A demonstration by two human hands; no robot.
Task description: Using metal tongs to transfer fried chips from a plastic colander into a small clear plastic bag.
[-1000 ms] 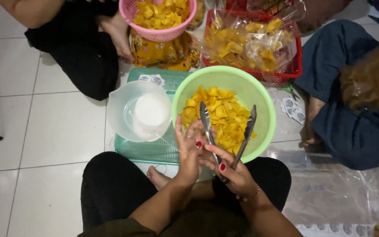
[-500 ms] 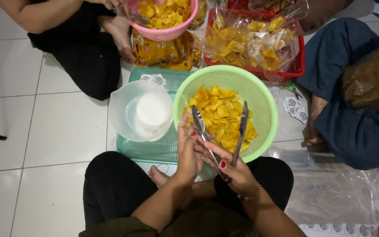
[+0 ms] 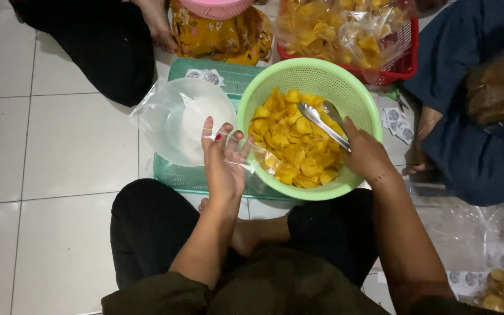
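Note:
A light green basket (image 3: 354, 93) full of yellow chips (image 3: 290, 143) sits in front of my crossed legs. Metal tongs (image 3: 322, 122) lie in my right hand (image 3: 366, 154), their tips over the chips inside the basket. At the basket's left rim my left hand (image 3: 223, 160) holds a clear plastic bag (image 3: 255, 157) by its mouth, fingers spread. Left of that hand is a clear container (image 3: 176, 119) with white contents.
A teal crate (image 3: 173, 175) lies under the basket and container. Behind are a red basket (image 3: 406, 61) with bagged chips, a pink basket (image 3: 217, 7) and yellow packets (image 3: 217, 35). Other people sit at the upper left and at the right. Small labels (image 3: 396, 119) lie on the white tiles.
My hands have separated. The right hand carried the tongs to the right and into the chips. The left hand moved left with the clear bag. The camera view has come closer.

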